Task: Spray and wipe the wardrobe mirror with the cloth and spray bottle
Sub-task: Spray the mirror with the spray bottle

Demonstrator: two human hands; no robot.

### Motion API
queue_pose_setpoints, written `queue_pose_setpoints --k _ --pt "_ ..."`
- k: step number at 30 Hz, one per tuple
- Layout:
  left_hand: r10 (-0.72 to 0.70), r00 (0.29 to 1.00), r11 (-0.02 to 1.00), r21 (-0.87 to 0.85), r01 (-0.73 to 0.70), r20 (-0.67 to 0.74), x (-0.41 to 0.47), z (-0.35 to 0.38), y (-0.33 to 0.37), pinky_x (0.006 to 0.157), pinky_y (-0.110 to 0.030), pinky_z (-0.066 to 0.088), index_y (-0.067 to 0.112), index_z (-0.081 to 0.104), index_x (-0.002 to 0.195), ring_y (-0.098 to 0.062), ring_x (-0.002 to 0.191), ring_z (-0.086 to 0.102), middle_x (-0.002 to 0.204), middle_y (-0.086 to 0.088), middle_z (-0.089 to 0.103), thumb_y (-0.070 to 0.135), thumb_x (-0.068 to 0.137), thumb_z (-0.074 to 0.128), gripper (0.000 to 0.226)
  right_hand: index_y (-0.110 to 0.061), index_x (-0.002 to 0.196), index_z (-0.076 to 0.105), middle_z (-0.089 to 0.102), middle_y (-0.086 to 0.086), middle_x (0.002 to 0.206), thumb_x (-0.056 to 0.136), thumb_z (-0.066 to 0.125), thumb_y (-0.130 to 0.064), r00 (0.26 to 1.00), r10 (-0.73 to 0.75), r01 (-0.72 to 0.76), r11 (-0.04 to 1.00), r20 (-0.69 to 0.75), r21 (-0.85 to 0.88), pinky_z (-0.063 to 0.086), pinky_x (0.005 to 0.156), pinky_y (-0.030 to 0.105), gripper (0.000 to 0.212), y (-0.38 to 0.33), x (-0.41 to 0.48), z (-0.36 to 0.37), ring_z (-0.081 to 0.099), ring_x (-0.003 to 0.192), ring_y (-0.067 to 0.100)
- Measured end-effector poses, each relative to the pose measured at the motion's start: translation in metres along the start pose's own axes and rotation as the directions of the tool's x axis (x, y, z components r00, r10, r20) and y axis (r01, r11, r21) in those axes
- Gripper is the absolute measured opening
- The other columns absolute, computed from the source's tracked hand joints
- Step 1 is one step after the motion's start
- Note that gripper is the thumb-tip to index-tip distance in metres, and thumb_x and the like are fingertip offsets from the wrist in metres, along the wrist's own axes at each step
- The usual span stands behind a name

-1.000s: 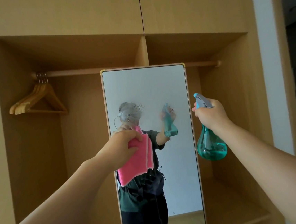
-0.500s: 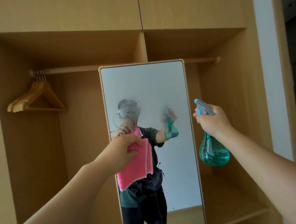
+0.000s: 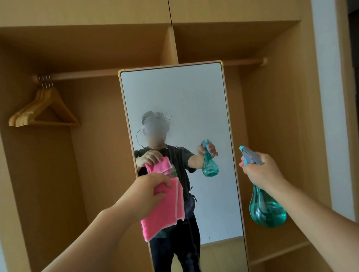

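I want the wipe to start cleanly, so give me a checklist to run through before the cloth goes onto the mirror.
1. Spray on the glass: ok. A misted patch with droplets sits on the upper mirror.
2. Cloth grip: ok. The left hand grips the pink cloth by its top edge.
3. Cloth touching the glass: cannot tell.
4. Cloth lined up with the mist: not ok. It hangs below the patch.
5. Bottle out of the way: ok. The right hand holds the spray bottle right of the mirror frame.
6. Liquid in the bottle: ok, partly filled.
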State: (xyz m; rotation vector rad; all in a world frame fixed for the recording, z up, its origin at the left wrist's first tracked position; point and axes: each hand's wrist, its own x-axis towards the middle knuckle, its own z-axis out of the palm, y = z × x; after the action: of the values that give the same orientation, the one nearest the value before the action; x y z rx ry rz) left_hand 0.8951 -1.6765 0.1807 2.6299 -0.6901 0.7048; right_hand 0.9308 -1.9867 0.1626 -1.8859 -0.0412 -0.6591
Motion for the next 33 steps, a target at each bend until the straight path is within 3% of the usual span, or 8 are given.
queue_pose_setpoints --k 7,10,15,21,25,30,33 --pt "-0.028 1.0 1.0 -0.006 0.028 0.01 -0.008 0.008 -0.006 0.069 -0.01 0.038 0.034 0.064 0.105 -0.001 0.089 0.054 0.096 0.028 0.052 0.01 0.088 0.06 0.029 -0.015 0.087 0.062 0.063 0.018 0.09 0.087 0.057 -0.012 0.999 0.039 -0.04 0.998 -0.017 -0.052 0.043 0.058 0.026 0.005 0.014 -0.011 0.001 0.054 0.07 0.019" --pt "-0.03 1.0 1.0 -0.002 0.03 0.008 -0.01 0.007 -0.009 0.066 -0.007 0.037 0.034 0.064 0.104 0.005 0.086 0.053 0.095 0.029 0.052 0.01 0.088 0.06 0.029 -0.015 0.095 0.063 0.063 0.014 0.092 0.089 0.057 -0.013 0.999 0.032 -0.031 0.999 0.02 -0.02 0.049 0.065 0.03 0.009 0.014 -0.013 0.004 0.056 0.076 0.019" --pt "-0.042 0.999 0.999 -0.007 0.042 0.0 -0.015 0.005 -0.013 0.063 -0.005 0.039 0.036 0.064 0.103 0.009 0.085 0.053 0.094 0.031 0.053 0.011 0.088 0.06 0.029 -0.032 0.096 0.058 0.059 0.007 0.09 0.092 0.058 -0.015 0.995 -0.017 0.015 1.0 0.102 0.023 0.042 0.054 0.024 0.017 0.006 -0.019 0.015 0.054 0.073 0.015" --pt "-0.064 0.998 0.998 -0.015 0.063 -0.005 -0.024 -0.001 -0.02 0.065 -0.007 0.042 0.037 0.063 0.1 0.005 0.088 0.055 0.097 0.03 0.055 0.009 0.088 0.06 0.031 -0.022 0.109 0.06 0.057 0.007 0.088 0.091 0.055 -0.009 0.98 -0.047 0.044 0.999 0.196 0.018 0.043 0.054 0.022 0.023 0.0 -0.026 0.039 0.053 0.071 0.016" --pt "-0.079 0.997 0.997 -0.012 0.079 -0.007 -0.033 -0.006 -0.026 0.063 -0.002 0.042 0.031 0.065 0.103 0.011 0.085 0.053 0.096 0.028 0.055 0.007 0.088 0.061 0.029 -0.016 0.103 0.06 0.051 0.005 0.078 0.091 0.054 -0.007 0.973 -0.064 0.058 0.998 0.22 0.033 0.04 0.048 0.019 0.017 -0.001 -0.029 0.052 0.047 0.065 0.014" --pt "-0.114 0.993 0.993 0.007 0.114 -0.003 -0.043 -0.011 -0.033 0.062 -0.005 0.041 0.034 0.063 0.103 0.009 0.086 0.052 0.096 0.031 0.052 0.009 0.089 0.06 0.028 -0.015 0.089 0.059 0.049 0.007 0.074 0.092 0.056 -0.015 0.98 -0.057 0.059 0.998 0.193 -0.005 0.043 0.055 0.028 0.004 0.004 -0.032 0.062 0.047 0.067 0.018" --pt "-0.129 0.992 0.992 -0.01 0.129 0.006 -0.047 -0.012 -0.036 0.065 -0.007 0.043 0.036 0.062 0.1 0.007 0.087 0.053 0.096 0.03 0.053 0.008 0.09 0.059 0.03 -0.016 0.099 0.059 0.05 0.003 0.078 0.092 0.057 -0.016 0.981 -0.056 0.057 0.998 0.186 0.002 0.042 0.056 0.024 0.008 0.006 -0.033 0.067 0.051 0.071 0.016"
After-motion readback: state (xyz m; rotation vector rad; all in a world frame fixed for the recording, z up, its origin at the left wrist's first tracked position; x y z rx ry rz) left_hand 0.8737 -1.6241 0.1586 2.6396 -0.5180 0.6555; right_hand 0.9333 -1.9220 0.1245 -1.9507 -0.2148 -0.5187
